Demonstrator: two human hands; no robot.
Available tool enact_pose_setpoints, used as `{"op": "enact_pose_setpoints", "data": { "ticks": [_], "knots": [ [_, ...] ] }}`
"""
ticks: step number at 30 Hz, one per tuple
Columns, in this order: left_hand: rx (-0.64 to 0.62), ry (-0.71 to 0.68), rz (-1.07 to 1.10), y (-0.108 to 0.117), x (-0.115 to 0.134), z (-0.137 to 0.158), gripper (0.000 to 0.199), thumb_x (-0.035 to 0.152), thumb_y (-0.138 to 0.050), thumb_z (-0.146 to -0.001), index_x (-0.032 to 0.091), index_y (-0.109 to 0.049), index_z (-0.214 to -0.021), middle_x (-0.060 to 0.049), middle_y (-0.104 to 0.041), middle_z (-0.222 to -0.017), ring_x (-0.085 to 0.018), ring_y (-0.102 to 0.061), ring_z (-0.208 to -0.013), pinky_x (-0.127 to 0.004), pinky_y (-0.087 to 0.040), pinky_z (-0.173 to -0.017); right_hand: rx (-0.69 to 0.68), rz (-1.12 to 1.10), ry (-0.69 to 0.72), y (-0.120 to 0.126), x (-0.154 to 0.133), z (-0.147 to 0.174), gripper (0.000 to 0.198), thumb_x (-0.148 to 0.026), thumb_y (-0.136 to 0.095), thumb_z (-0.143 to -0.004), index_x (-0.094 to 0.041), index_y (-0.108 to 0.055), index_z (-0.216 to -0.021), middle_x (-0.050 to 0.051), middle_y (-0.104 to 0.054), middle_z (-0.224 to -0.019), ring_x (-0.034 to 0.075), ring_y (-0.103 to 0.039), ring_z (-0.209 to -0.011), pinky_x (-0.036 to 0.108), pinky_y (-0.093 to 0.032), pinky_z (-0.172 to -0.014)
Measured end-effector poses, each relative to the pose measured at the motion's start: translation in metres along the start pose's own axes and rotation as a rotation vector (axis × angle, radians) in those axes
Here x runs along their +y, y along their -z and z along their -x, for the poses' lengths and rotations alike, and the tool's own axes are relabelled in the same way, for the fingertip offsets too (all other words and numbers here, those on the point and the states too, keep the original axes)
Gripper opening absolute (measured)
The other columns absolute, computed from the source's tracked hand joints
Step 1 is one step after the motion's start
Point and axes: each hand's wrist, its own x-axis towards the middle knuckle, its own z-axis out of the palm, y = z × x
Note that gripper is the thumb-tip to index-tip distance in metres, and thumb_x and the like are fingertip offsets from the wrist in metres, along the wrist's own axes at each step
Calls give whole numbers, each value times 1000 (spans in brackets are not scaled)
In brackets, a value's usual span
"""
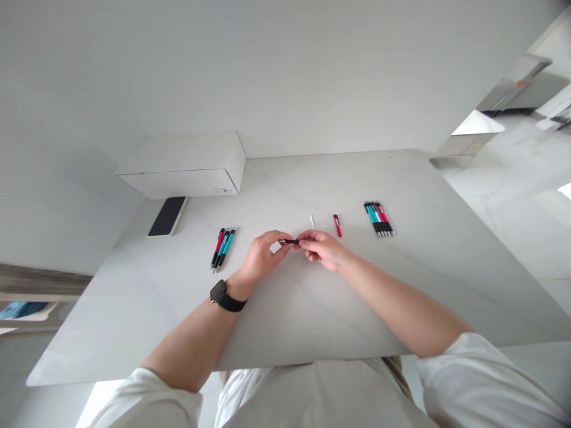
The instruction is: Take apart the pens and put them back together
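My left hand (264,254) and my right hand (325,248) meet over the middle of the table, fingertips pinched on the two ends of a black pen barrel (291,241). Its silver tip points left; the right end is hidden by my fingers. Just beyond my right hand lie a thin white refill (312,221) and a red upper pen barrel (338,226) with a black clip. Left of my left hand rest several assembled pens (223,249), red and teal with black grips. Another row of pens (379,219) lies side by side on the right.
A white box (178,181) stands against the wall at the back left of the white table (307,315). In front of it lies a dark phone (168,216). A black watch (218,291) is on my left wrist. The table's right edge slants away toward the floor.
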Motion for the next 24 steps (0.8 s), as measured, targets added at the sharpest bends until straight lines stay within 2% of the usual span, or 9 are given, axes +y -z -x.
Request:
{"op": "enact_pose_setpoints", "data": {
  "ticks": [4,7,9,11,13,15,17,21,24],
  "knots": [
    [84,41,32,1,1,1,15,32,-68,-96,23,-73,-107,-5,-77,-103,-20,-72,-95,-34,-57,-89,44,-20,54,1,-2,-3,32,-36,-87,-73,-20,-71,-95,8,-78,-98,9,-55,-59,21,-45,-50],
    [132,63,71,2,-2,1,15,32,-68,-96,22,-71,-107,-5,-76,-103,-19,-71,-95,-33,-57,-89,102,79,142,6,-7,-3,31,-42,-83,-78,-22,-70,-97,7,-77,-102,10,-57,-62,22,-46,-52],
    [159,76,83,1,-5,0,14,31,-68,-95,22,-71,-106,-4,-75,-102,-19,-70,-94,-33,-56,-89,171,263,239,13,-16,-3,27,-45,-77,-83,-23,-71,-99,4,-76,-98,12,-59,-63,24,-46,-54],
    [185,92,96,-1,-9,0,13,31,-69,-95,22,-70,-105,-4,-75,-101,-18,-69,-94,-33,-55,-89,248,553,360,22,-28,-2,22,-44,-72,-88,-25,-74,-98,2,-74,-92,14,-60,-65,26,-48,-59],
    [198,105,110,-3,-13,-1,13,31,-69,-94,22,-70,-104,-4,-74,-101,-19,-69,-94,-34,-55,-89,306,857,501,31,-42,-2,15,-38,-70,-91,-25,-77,-96,2,-74,-98,15,-63,-76,28,-49,-72],
    [199,114,116,-4,-15,-1,14,32,-69,-94,22,-70,-104,-5,-74,-101,-19,-69,-95,-34,-55,-89,302,1062,567,39,-53,-7,12,-31,-67,-93,-26,-78,-95,3,-74,-102,16,-64,-83,29,-48,-79],
    [199,121,114,-4,-16,-1,14,32,-68,-95,23,-70,-104,-5,-74,-102,-19,-69,-95,-34,-55,-90,242,1201,545,43,-61,-16,13,-26,-67,-93,-26,-79,-95,3,-75,-102,16,-65,-83,29,-47,-79],
    [206,141,101,-3,-15,-1,13,31,-68,-95,23,-70,-105,-5,-74,-104,-19,-69,-97,-35,-54,-91,36,1383,440,38,-69,-45,18,-16,-66,-89,-27,-80,-91,1,-77,-99,17,-67,-87,27,-44,-77],
    [207,139,88,-1,-13,-1,13,30,-67,-95,23,-70,-105,-4,-74,-104,-19,-69,-96,-34,-54,-90,-25,1473,347,29,-71,-64,19,-16,-67,-87,-28,-81,-90,-1,-78,-96,17,-67,-85,26,-43,-72]
  ]
}}
